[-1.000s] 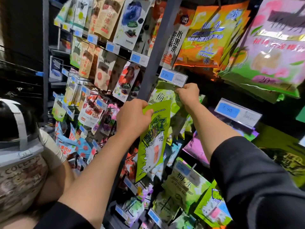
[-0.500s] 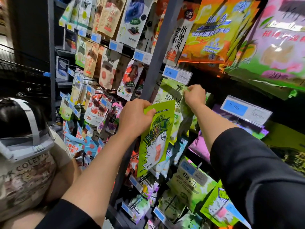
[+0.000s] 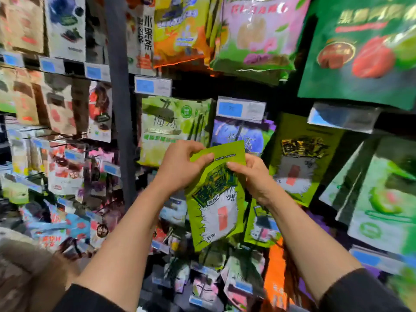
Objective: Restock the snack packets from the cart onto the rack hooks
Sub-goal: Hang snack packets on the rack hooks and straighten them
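Your left hand [image 3: 180,165] and right hand [image 3: 253,174] both have their fingers [image 3: 203,156] curled tight, pinching the top strip of the green snack packet [image 3: 216,199]. It hangs long-axis vertical, header up, bottom tilted slightly left, held out in front of the rack [image 3: 119,104]. It's a flat glossy foil pouch, comic-burst print with a red block. Behind it hang more soft pouches: a pale green one [image 3: 171,129], a purple one [image 3: 238,136], a matching green packet [image 3: 299,158] on the right, plus blurry blue price tags [image 3: 240,109].
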Tool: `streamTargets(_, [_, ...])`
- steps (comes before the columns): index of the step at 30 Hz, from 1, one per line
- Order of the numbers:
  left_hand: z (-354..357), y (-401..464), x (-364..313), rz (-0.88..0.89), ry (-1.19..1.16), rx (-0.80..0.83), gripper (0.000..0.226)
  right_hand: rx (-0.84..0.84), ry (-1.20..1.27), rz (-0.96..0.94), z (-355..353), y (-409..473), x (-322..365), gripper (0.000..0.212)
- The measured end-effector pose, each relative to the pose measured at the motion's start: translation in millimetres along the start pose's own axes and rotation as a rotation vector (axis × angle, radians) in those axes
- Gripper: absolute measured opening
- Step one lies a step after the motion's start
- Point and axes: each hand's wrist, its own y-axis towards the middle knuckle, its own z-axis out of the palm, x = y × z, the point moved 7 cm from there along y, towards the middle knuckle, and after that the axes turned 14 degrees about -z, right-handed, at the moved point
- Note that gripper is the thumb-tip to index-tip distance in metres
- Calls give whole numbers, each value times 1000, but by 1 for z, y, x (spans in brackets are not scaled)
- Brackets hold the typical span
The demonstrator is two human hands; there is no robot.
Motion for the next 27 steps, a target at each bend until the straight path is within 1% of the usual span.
streamTargets(1, [18, 1, -8, 31, -5, 44, 31, -34, 2, 6, -15, -11, 3, 41])
streamTargets(2, [37, 1, -17, 62, 1, 81, 26, -72, -7, 17, -31, -21, 7, 43])
streamTargets(3, [54, 1, -26, 97, 13, 108, 20, -111, -33, 23, -46, -32, 12, 39])
streamTargets(5, [86, -1, -45, 157, 46, 142, 18, -189, -112, 9, -77, -51, 25, 21])
streamTargets(6, [100, -1, -53, 178, 75, 136, 18, -231, -158, -2, -91, -59, 35, 15])
streamTargets(7, [110, 0, -63, 202, 113, 110, 20, -278, -206, -11, -105, -66, 44, 12])
streamTargets(9, [122, 3, -86, 280, 158, 47, 36, -382, -290, -41, -129, -74, 65, 11])
streamTargets(11, [126, 4, -118, 455, 92, 33, 51, -490, -335, -74, -150, -78, 82, 12])
streamTargets(14, [126, 11, -149, 720, 145, -43, 57, -605, -383, -113, -169, -77, 100, 19])
streamTargets(16, [129, 17, -154, 816, 236, -65, 59, -640, -391, -136, -175, -74, 106, 24])
streamTargets(19, [134, 19, -152, 902, 363, -74, 57, -680, -299, -137, -178, -65, 105, 23])
streamTargets(23, [136, 19, -151, 933, 469, -73, 60, -688, -262, -145, -175, -60, 104, 21])
streamTargets(27, [137, 18, -152, 952, 462, -92, 58, -680, -229, -173, -174, -68, 103, 15])
